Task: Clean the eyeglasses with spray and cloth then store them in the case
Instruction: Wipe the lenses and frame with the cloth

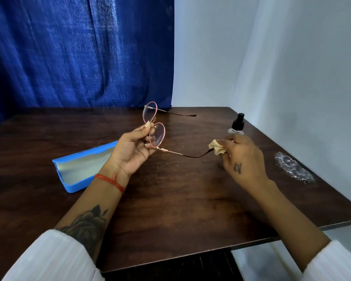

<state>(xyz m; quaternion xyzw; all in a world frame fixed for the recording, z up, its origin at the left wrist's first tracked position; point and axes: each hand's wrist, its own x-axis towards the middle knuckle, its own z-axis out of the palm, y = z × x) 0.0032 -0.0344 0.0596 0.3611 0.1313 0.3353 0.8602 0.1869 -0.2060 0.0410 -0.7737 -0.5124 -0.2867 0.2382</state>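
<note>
My left hand (132, 149) pinches the pink-rimmed eyeglasses (156, 134) at the bridge and holds them above the table with both temples unfolded. The near temple runs right to its dark tip, where my right hand (244, 159) grips a crumpled beige cloth (217, 147) against it. A clear spray bottle (236, 126) with a black pump top stands upright just behind my right hand. To the left of my left wrist, the blue eyeglass case (77, 169) lies open on the table.
The dark wooden table (180, 199) stands in a corner, with a blue curtain (79, 51) behind and a white wall at the right. A white scuffed patch (293, 167) marks the table near its right edge. The table's front edge cuts across the lower right.
</note>
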